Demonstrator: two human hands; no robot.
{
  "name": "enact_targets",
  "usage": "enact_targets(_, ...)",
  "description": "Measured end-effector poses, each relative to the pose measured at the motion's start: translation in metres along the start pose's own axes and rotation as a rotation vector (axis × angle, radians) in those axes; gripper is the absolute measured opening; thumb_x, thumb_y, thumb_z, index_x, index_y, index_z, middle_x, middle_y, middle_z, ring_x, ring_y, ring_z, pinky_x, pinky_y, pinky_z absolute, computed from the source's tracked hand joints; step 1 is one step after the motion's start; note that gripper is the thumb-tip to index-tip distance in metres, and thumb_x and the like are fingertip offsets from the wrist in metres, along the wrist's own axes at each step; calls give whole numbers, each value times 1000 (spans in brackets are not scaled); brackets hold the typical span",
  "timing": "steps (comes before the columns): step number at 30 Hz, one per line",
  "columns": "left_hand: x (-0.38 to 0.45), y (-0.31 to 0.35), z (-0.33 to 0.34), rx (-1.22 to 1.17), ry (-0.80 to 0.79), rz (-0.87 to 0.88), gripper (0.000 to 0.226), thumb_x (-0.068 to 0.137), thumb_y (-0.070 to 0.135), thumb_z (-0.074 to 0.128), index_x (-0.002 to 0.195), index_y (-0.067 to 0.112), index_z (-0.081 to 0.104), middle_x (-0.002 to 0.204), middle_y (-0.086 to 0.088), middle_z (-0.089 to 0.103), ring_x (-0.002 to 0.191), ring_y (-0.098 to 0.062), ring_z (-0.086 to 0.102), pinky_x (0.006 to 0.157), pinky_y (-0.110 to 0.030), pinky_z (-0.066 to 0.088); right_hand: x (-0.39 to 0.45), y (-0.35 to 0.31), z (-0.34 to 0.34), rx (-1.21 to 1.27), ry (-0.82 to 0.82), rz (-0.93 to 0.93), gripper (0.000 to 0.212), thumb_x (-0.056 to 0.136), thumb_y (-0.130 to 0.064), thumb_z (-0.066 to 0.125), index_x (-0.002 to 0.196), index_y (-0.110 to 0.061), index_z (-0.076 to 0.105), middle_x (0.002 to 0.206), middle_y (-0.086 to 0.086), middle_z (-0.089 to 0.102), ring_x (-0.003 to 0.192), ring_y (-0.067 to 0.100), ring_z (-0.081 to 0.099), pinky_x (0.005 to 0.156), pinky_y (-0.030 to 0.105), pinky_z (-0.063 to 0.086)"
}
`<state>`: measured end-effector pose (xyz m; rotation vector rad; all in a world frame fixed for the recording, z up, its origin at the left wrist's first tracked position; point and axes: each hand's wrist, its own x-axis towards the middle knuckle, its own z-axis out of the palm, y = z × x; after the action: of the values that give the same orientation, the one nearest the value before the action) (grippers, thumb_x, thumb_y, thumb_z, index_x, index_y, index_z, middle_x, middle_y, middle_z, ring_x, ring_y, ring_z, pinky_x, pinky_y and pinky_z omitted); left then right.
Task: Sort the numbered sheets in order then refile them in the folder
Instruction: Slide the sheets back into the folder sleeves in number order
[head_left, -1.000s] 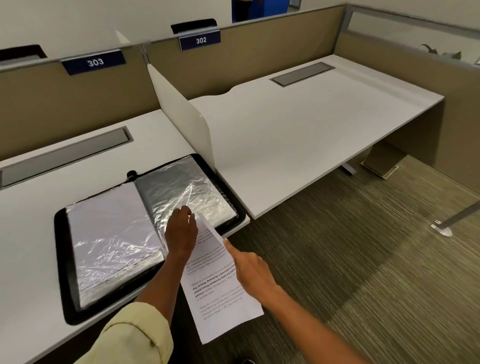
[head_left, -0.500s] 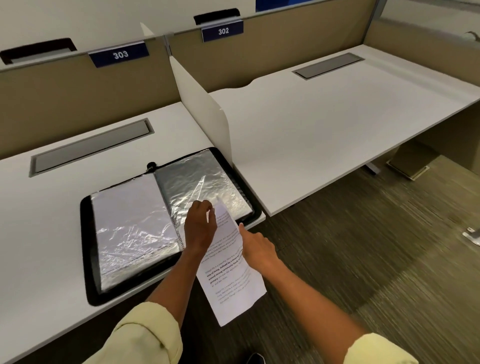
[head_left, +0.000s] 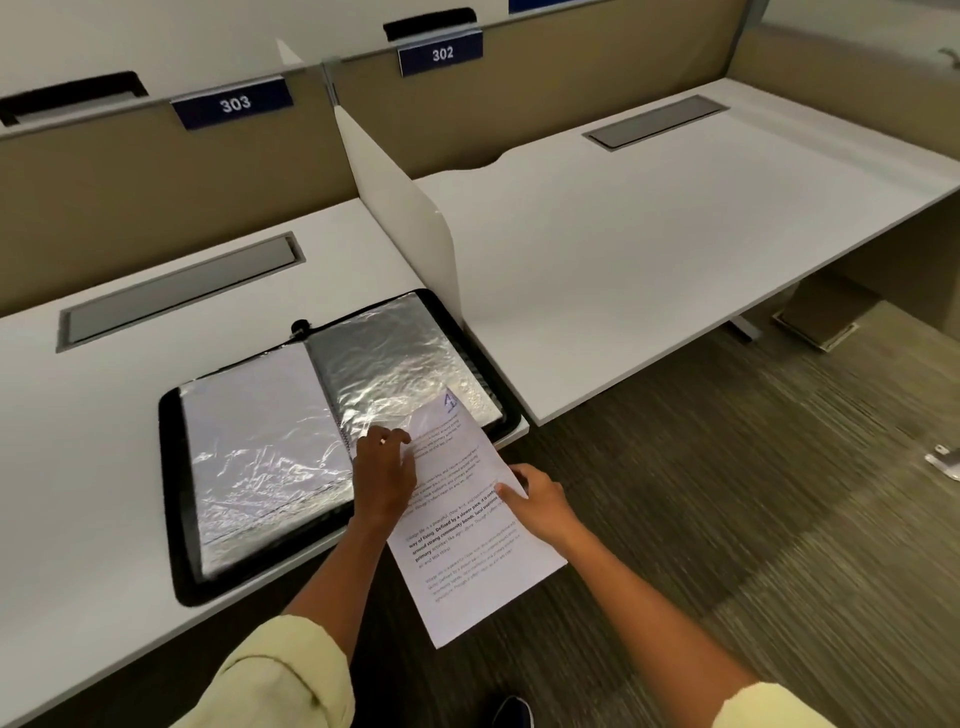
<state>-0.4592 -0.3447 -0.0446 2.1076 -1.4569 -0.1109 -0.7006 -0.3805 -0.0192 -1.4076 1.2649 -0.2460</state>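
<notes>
1. We see the folder has a matt black cover; its clear plastic sleeves are crinkled and glossy.
2. We see a matt white paper sheet.
3. We see a smooth white worktop.
4. We see ribbed carpet on the floor.

Both forearms were extended forward from rolled pale sleeves. The left hand was held knuckles-up with its fingers curled downward. The right hand was angled leftward, thumb pressed flat and fingers tucked beneath.

We see an open black ring-bound folder on the near-right corner of the left white desk, a printed white paper sheet overlapping its right page, a thin white divider panel just right, the right white desk beyond it.
</notes>
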Motion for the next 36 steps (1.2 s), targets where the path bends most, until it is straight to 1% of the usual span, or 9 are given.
enact_targets(4, -2, -6, 2, 20, -22, -34, 13, 89, 14, 66, 101, 12, 66, 104, -12, 59, 97, -32, 53, 78, -47, 50, -21, 19, -3, 91, -35, 19, 39, 97, -38, 60, 134, -27, 51, 118, 1, 67, 101, 15, 69, 83, 39, 60)
enact_targets(9, -3, -4, 4, -11, -6, -73, 13, 88, 13, 67, 100, 11, 66, 107, -12, 60, 101, -32, 53, 82, -47, 48, -52, 44, 0, 495, 39, 126, 38, 93, -26, 68, 128, -23, 55, 111, 4, 72, 98, 15, 72, 79, 36, 61)
enact_targets(13, -1, 1, 5, -28, -27, -119, 10, 88, 15, 66, 98, 12, 66, 109, -11, 60, 104, -32, 53, 84, -46, 47, -70, 62, 17, 749, 129, 206, 32, 91, -17, 69, 122, -15, 60, 112, 7, 72, 106, 20, 70, 82, 43, 61)
enact_targets(17, -1, 9, -1, -88, -40, -133, 6, 87, 11, 65, 90, 13, 61, 108, -7, 59, 103, -27, 52, 83, -40, 44, -80, 62, 40, 731, 169, 201, 22, 96, -12, 62, 117, -13, 59, 110, 7, 72, 100, 23, 71, 76, 39, 62)
enact_targets(24, 2, 22, -14, -170, -57, -94, 19, 85, 1, 60, 79, 17, 51, 93, 2, 58, 91, -19, 50, 74, -33, 42, -77, 40, 58, 643, 226, 155, 16, 101, -11, 54, 114, -14, 63, 108, 4, 71, 94, 23, 69, 65, 30, 59)
enact_targets(27, 0, 22, -18, -182, -88, -76, 21, 83, 0, 63, 77, 14, 49, 92, 3, 59, 89, -14, 48, 72, -29, 36, -66, 30, 61, 603, 253, 169, 18, 101, -11, 53, 117, -10, 62, 103, 7, 72, 81, 22, 69, 58, 26, 54)
enact_targets(30, 1, 16, -20, -185, -102, -27, 27, 82, -2, 63, 75, 18, 46, 88, 5, 58, 88, -15, 51, 71, -30, 39, -50, 17, 63, 565, 264, 177, 20, 102, -13, 53, 119, -7, 60, 96, 11, 73, 65, 17, 66, 50, 23, 48)
enact_targets(33, 3, 12, -20, -181, -122, -18, 28, 83, 0, 64, 74, 21, 47, 88, 5, 58, 88, -15, 53, 73, -29, 42, -39, 1, 62, 575, 294, 163, 20, 102, -14, 53, 121, -10, 58, 98, 11, 71, 62, 14, 63, 50, 22, 47)
enact_targets(36, 4, 9, -21, -183, -134, -5, 27, 84, 6, 67, 77, 24, 49, 93, 6, 59, 90, -14, 53, 76, -31, 47, -36, -11, 62, 661, 314, 137, 20, 101, -13, 55, 121, -16, 56, 104, 10, 71, 68, 17, 67, 55, 23, 53)
